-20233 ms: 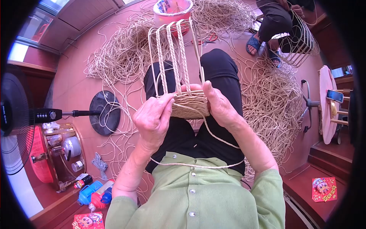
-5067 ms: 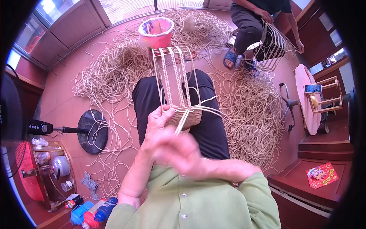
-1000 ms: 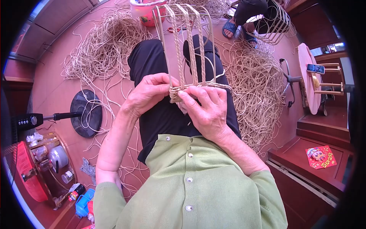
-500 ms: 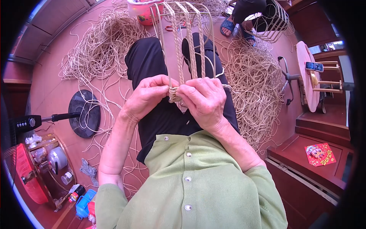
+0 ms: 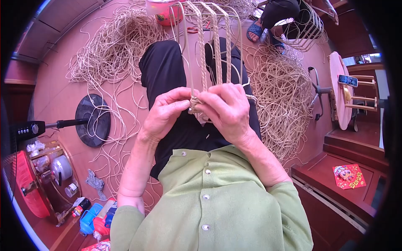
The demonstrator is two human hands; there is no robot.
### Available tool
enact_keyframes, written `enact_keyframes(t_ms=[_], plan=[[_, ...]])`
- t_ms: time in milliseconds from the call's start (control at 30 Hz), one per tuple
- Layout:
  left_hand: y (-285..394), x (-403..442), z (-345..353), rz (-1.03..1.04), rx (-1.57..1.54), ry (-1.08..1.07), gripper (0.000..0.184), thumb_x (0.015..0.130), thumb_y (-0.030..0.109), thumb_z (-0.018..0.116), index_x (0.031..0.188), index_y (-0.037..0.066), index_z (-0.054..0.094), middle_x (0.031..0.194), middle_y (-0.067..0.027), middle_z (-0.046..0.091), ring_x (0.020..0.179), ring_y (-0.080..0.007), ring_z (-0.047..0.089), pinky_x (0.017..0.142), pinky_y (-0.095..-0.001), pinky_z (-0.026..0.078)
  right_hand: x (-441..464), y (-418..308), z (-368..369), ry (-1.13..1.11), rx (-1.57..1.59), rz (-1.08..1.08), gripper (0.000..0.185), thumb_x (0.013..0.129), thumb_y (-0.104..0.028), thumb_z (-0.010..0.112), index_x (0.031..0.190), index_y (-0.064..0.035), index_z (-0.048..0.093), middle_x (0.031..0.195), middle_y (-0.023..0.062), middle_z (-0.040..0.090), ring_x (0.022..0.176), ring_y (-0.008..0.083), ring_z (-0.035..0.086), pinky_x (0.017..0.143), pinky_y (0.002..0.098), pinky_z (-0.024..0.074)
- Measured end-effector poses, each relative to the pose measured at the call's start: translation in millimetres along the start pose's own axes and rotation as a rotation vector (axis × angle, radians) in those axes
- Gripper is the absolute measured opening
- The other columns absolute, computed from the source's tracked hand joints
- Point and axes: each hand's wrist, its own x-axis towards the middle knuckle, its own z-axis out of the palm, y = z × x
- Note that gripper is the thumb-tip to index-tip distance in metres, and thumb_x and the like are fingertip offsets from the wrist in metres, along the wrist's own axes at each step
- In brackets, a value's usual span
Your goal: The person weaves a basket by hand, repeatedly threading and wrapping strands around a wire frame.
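A basket-like wire frame stands over my lap, with several braided cord strands running along it. At its near end, pale cord is wound in tight turns around the frame. My left hand pinches at the left side of these turns, thumb and forefinger close together. Pressed against the right side is my right hand, its fingers curled around the cord and hiding part of the winding. Loose cord sticks out to the right beyond the knuckles.
Heaps of loose cord lie on the floor at left and right. A pink bucket stands ahead. Another person's sandalled foot is beside a second wire frame. A round black base sits at left, a round stool at right.
The view has shifted slightly, so the frame appears a little further right. My left fingers have moved slightly along the winding; both hands stay at the cord.
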Motion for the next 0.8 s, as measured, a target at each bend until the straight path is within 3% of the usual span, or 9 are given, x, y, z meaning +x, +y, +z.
enact_keyframes(t_ms=[200,333,433,567,633,700,733,767,800], plan=[[2,4,-5,-0.006,-0.067,-0.151,0.038,0.092,0.005,0.060,0.129,-0.002,0.057,0.121,-0.0086,0.064,0.115,-0.0181,0.059,0.102,-0.0310,0.046,-6,5,6,0.085,0.014,-0.080,0.023,0.067,-0.008,0.077,0.088,-0.0101,0.068,0.081,0.0004,0.059,0.072,0.0187,0.058,0.065,0.0345,0.0431],[-6,-9,12,0.271,0.460,0.172,0.057,0.086,-0.002,0.064,0.140,-0.004,0.045,0.142,-0.0142,0.048,0.121,-0.0214,0.057,0.106,-0.0344,0.045,-16,-17,-13,0.059,0.126,0.044,0.022,0.068,-0.003,0.079,0.086,-0.0080,0.067,0.080,0.0037,0.059,0.070,0.0215,0.057,0.063,0.0345,0.0449],[-11,-16,42,0.579,1.016,0.182,0.042,0.082,0.000,0.072,0.123,0.002,0.065,0.150,-0.0175,0.039,0.130,-0.0285,0.050,0.108,-0.0419,0.043,-10,-30,-18,0.060,0.213,0.062,0.025,0.069,-0.001,0.081,0.090,-0.0073,0.069,0.082,0.0051,0.060,0.071,0.0222,0.057,0.062,0.0339,0.0457],[-27,-2,36,0.635,0.640,0.365,0.019,0.091,0.010,0.068,0.107,0.002,0.073,0.149,-0.0213,0.043,0.131,-0.0310,0.049,0.110,-0.0449,0.041,-9,-28,-9,0.044,0.300,0.000,0.025,0.072,-0.009,0.083,0.092,-0.0073,0.068,0.085,0.0055,0.062,0.071,0.0221,0.061,0.062,0.0338,0.0475],[11,-16,29,0.373,-0.180,0.519,0.016,0.098,0.013,0.058,0.095,0.003,0.071,0.133,-0.0199,0.060,0.123,-0.0322,0.057,0.111,-0.0526,0.041,-17,-33,-19,0.010,0.362,0.038,0.025,0.072,-0.013,0.083,0.090,-0.0073,0.068,0.083,0.0054,0.062,0.067,0.0215,0.061,0.058,0.0335,0.0471],[40,-69,-11,0.441,-0.275,0.434,0.018,0.099,0.014,0.055,0.089,0.003,0.065,0.091,-0.0134,0.068,0.097,-0.0280,0.065,0.110,-0.0595,0.041,-41,-21,-28,-0.121,0.340,0.116,0.020,0.075,-0.019,0.081,0.084,-0.0070,0.067,0.079,0.0053,0.060,0.068,0.0238,0.061,0.061,0.0336,0.0507],[61,-103,-40,0.448,-0.648,0.388,0.027,0.102,0.018,0.052,0.079,0.007,0.058,0.067,-0.0034,0.049,0.074,-0.0204,0.055,0.102,-0.0544,0.046,-49,-11,-34,-0.145,0.293,0.163,0.015,0.081,-0.017,0.076,0.086,-0.0051,0.068,0.079,0.0055,0.061,0.068,0.0212,0.061,0.061,0.0319,0.0512],[96,-140,-58,0.497,-0.536,0.475,0.036,0.104,0.020,0.049,0.070,0.013,0.044,0.064,0.0005,0.033,0.063,-0.0161,0.037,0.082,-0.0412,0.046,-53,-3,-41,-0.168,0.248,0.214,0.013,0.088,-0.016,0.071,0.087,-0.0032,0.068,0.078,0.0056,0.061,0.067,0.0186,0.061,0.060,0.0302,0.0517],[107,-175,-84,0.502,-0.224,0.463,0.039,0.106,0.021,0.046,0.070,0.014,0.035,0.065,0.0004,0.032,0.062,-0.0145,0.031,0.069,-0.0347,0.035,-55,1,-47,-0.182,0.409,0.590,0.013,0.093,-0.014,0.064,0.090,-0.0013,0.068,0.078,0.0048,0.061,0.067,0.0146,0.061,0.060,0.0275,0.0508]])
